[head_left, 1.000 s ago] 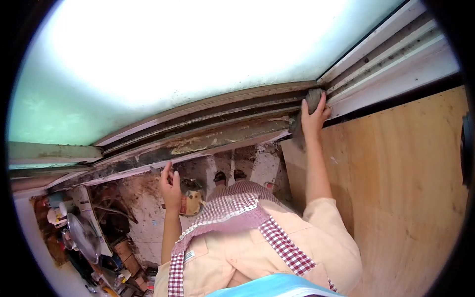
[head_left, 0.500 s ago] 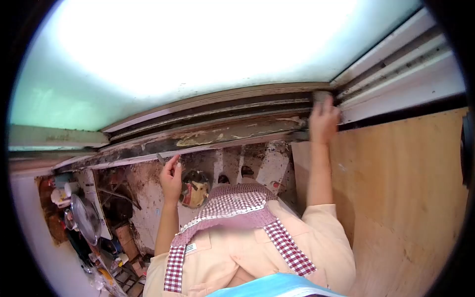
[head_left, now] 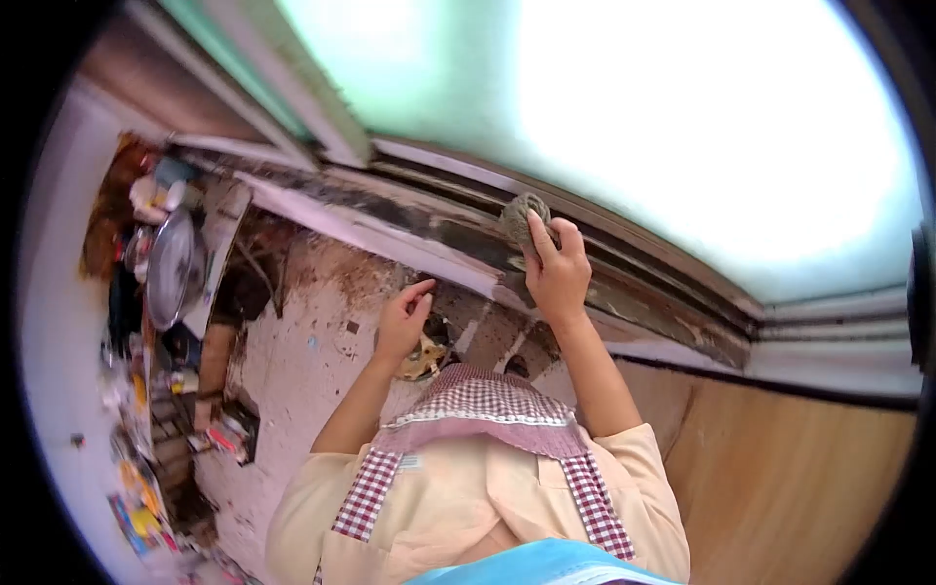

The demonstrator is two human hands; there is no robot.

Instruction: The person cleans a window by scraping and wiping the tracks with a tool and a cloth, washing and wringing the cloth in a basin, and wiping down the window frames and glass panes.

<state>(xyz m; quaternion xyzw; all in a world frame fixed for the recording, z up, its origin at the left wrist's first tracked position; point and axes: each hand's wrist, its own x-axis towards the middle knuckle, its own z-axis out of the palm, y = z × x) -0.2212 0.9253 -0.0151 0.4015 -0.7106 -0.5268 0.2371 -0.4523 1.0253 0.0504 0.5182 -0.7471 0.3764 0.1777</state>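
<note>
My right hand grips a grey-brown scouring pad, a rough matted wad. The pad presses on the dirty sliding-window track, around the middle of its length. Below the track's near edge, my left hand hangs in the air with its fingers curled. Whatever it holds, if anything, is hidden behind the fingers. Dark grime and flaking patches cover the sill beside the track.
Bright frosted glass rises behind the track. A wooden board stands at right. On the left are a round metal lid and cluttered household items. Below, a container sits on the stained floor near my feet.
My right hand has moved left with the scouring pad, away from the right corner of the track. The view has turned. A grey piece sticking out by my left hand no longer shows.
</note>
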